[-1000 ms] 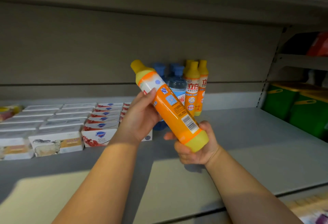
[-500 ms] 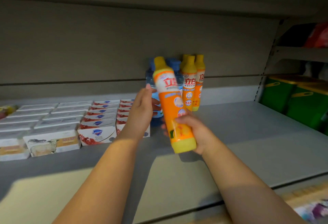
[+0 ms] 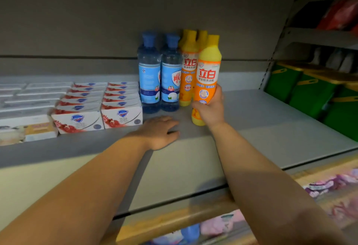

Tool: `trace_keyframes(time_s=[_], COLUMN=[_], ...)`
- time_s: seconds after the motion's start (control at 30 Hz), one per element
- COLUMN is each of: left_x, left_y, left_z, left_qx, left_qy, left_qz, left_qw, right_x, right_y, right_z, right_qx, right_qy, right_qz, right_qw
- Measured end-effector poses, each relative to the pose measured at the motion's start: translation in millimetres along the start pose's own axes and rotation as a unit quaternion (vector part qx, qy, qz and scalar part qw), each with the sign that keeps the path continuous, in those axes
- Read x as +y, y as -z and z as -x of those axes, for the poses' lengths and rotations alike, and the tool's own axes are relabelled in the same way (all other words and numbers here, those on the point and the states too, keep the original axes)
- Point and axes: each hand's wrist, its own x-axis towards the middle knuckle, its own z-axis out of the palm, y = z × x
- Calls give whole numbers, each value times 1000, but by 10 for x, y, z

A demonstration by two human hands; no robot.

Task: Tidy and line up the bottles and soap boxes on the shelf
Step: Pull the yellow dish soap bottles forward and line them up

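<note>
Head view: the right hand (image 3: pixel 210 109) is wrapped round the lower half of an orange bottle (image 3: pixel 207 74). The bottle is upright with its label facing out and its base is at the shelf (image 3: pixel 271 128), though I can't tell if it's fully seated. The left hand (image 3: pixel 158 131) lies palm down on the shelf at the bottle's 8 o'clock, fingers loosely spread, holding nothing.

More orange bottles (image 3: pixel 188 70) stand just beside the held one at its 10 o'clock. Two blue bottles (image 3: pixel 149 78) are past those at 9. Soap boxes (image 3: pixel 122 114) sit in rows at the left hand's 9 to 10 o'clock, and green bins (image 3: pixel 310 93) are well apart at 3.

If it were me, I'd set the base flat first, then nudge the bottle back until it's square with its orange neighbours, label forward. It's tall and skinny so it probably tips easily. I'd only let go once it stands by itself, with the free hand ready to steady the row.
</note>
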Motion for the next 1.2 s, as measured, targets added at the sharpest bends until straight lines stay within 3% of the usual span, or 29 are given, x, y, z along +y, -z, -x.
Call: trace_keyframes(time_s=[0.13,0.27,0.43,1.1,1.2], left_x=[-48,35,-9,3,-2], left_y=[59,-14,-66,-27,-40], left_z=[-145,-312,-393,-393,-388], left_qx=[-49,1,19,35,46], left_qy=[-3,-4,-18,-2,-7], left_qz=[-42,-40,1,63,61], left_qw=[998,999,1000,997,997], right_x=[111,273,552,1011,996], right_y=[87,210,226,292,265], right_z=[-311,-648,-995,-1745,-1735], right_qx=[-31,2,79,77,109], right_qy=[-5,-53,-50,-76,-101], right_qz=[13,30,91,123,160], right_qw=[999,998,991,986,976])
